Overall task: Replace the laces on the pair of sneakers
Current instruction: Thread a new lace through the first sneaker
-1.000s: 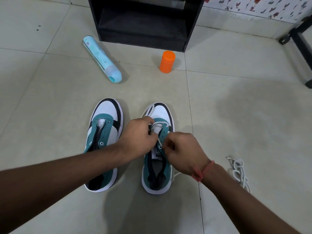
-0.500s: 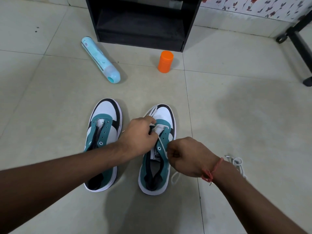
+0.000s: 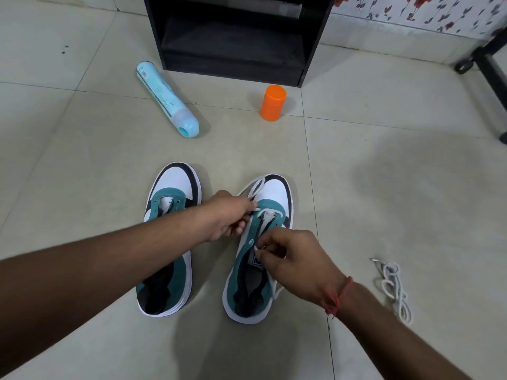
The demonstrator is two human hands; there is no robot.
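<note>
In the head view, a pair of sneakers in teal, white and black stands side by side on the pale tiled floor (image 3: 82, 160), toes pointing away from the person. The left sneaker (image 3: 170, 204) has bare eyelets and no lace in it. The right sneaker (image 3: 271, 196) carries a white flat lace (image 3: 256, 186) that is threaded only through the eyelets nearest the toe; one loose part of it loops over the white toe cap. The left hand (image 3: 229, 215) reaches across the left sneaker, and its grip is pinching one strand of this lace beside the front eyelets. The right hand (image 3: 290, 256) is over the tongue of the right sneaker, with a red thread around the wrist, and its grip is pinching the other end of the lace between thumb and fingertips. A second white lace (image 3: 395, 289) lies in loose coils on the floor, well apart to the right. Farther away lie a light blue cylindrical bottle (image 3: 167, 100) on its side and an upright orange plastic container (image 3: 273, 102), both near a black open cabinet (image 3: 236, 37).
</note>
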